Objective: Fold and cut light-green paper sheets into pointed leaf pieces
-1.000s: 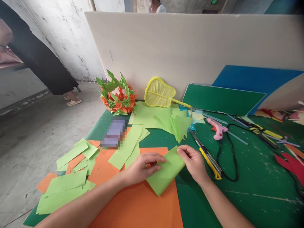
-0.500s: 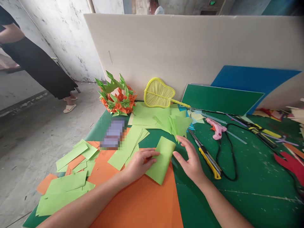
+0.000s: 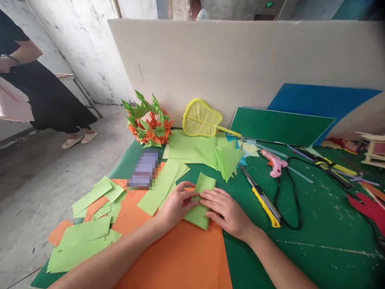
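A folded strip of light green paper [image 3: 195,218] lies at a slant on a large orange sheet [image 3: 180,257]. My left hand [image 3: 177,202] is curled at the strip's left edge, thumb and fingertips closed on it. Flat across the strip's middle rests my right hand [image 3: 227,210], its fingers stretched out and pressing on the paper. The two hands' fingertips nearly meet, and they cover part of the strip.
Green paper pieces [image 3: 82,233] lie at left, near a blurred phone [image 3: 144,170]. An orange-green paper crown [image 3: 148,124] and yellow net fan [image 3: 200,118] stand behind. A yellow utility knife [image 3: 266,206] and pink glue gun [image 3: 273,162] with black cord lie right.
My right hand has moved left from beside the strip onto it. The strip's right side is folded over, making it narrower. A person at far left has shifted position.
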A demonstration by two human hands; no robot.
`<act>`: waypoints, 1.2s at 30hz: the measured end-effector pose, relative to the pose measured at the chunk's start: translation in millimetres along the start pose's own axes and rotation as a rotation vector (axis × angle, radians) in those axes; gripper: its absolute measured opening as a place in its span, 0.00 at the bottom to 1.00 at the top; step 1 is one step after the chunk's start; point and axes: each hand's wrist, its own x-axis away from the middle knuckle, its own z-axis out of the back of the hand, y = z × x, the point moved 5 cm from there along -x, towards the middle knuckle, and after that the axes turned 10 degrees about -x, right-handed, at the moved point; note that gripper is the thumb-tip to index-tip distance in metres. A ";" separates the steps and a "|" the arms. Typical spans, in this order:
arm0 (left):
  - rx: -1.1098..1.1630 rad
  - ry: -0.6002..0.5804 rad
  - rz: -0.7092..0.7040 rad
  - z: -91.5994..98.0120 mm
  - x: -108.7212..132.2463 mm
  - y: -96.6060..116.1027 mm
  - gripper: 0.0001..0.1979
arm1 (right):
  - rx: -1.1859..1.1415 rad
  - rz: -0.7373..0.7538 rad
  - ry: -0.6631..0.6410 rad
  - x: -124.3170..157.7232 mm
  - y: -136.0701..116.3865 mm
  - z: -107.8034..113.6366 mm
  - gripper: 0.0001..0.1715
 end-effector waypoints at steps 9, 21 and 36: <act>-0.050 -0.016 -0.023 -2.5 1.0 -0.9 0.12 | -0.011 -0.005 0.014 0.0 1.0 -1.3 0.21; -0.174 -0.059 -0.026 -2.7 2.7 0.1 0.09 | -0.032 -0.047 -0.023 -1.9 -0.1 -0.4 0.19; -0.353 -0.050 -0.170 -2.3 4.3 8.6 0.11 | -0.055 -0.071 -0.035 -0.4 2.5 -2.8 0.19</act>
